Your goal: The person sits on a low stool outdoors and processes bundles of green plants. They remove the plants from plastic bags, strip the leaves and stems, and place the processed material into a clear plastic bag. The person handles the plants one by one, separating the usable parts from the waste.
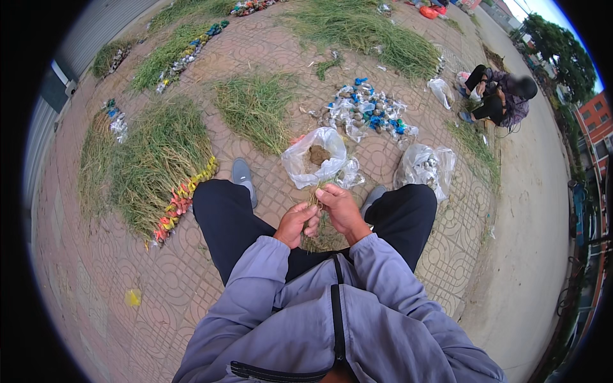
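Observation:
Between my knees, my left hand (300, 224) and my right hand (339, 206) meet, their fingers closed on a small bunch of thin grass-like stems (315, 197). Stem ends hang below the hands. Just beyond them stands an opened clear plastic bag (293, 165) with a lump of brown soil (318, 155) inside. A smaller crumpled plastic bag (351, 173) touches its right side. Farther off lies a pile of small bundles wrapped in white and blue plastic (366, 109). A second clear bag (443, 165) holding wrapped bundles is by my right knee.
A large heap of green stems (153, 158) with red and yellow wrapped ends (181, 200) lies left. More stem heaps (256, 107) (368, 36) lie ahead on the patterned paving (163, 282). A person (503, 98) squats at the right, beside the road (527, 230).

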The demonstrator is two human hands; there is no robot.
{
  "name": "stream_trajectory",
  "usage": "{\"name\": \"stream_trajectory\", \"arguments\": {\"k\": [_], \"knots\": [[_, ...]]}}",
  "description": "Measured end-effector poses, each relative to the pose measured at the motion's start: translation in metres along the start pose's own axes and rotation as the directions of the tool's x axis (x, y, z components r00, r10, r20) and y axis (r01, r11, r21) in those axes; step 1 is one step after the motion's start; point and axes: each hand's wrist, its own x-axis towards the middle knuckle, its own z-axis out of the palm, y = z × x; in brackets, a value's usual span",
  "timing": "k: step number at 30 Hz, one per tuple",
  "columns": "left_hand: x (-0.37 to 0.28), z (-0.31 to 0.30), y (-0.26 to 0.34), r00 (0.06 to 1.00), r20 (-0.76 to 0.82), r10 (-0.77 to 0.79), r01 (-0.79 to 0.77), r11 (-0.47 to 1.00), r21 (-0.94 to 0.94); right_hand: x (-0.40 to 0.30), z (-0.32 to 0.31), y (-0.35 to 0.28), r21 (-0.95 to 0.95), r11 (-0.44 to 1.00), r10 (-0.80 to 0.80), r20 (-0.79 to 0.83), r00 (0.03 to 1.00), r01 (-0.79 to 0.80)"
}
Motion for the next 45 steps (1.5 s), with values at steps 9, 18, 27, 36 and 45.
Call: {"name": "stream_trajectory", "arguments": {"k": [9,18,27,36,45], "knots": [[0.001,0.004,-0.003,0.999,-0.028,0.027,-0.025,0.997,0.071,-0.001,0.008,0.003,-0.061,0.997,-0.062,-0.077,0.995,0.057],[0.0,-0.001,0.001,0.999,0.018,-0.03,0.029,0.998,0.062,0.001,0.0,0.008,-0.03,0.996,-0.084,-0.017,0.996,0.083],[0.003,-0.004,-0.002,1.0,0.022,-0.021,0.019,0.993,0.121,-0.003,0.006,0.002,0.163,0.986,0.02,-0.018,1.0,-0.017],[0.008,-0.007,-0.008,0.997,0.077,0.008,-0.022,0.981,0.194,-0.004,0.006,-0.001,0.172,0.985,0.015,0.018,1.0,-0.018],[0.005,-0.002,-0.007,0.982,-0.133,0.132,-0.125,0.99,0.064,0.003,0.002,0.008,-0.079,0.993,-0.097,-0.066,0.993,0.091]]}}
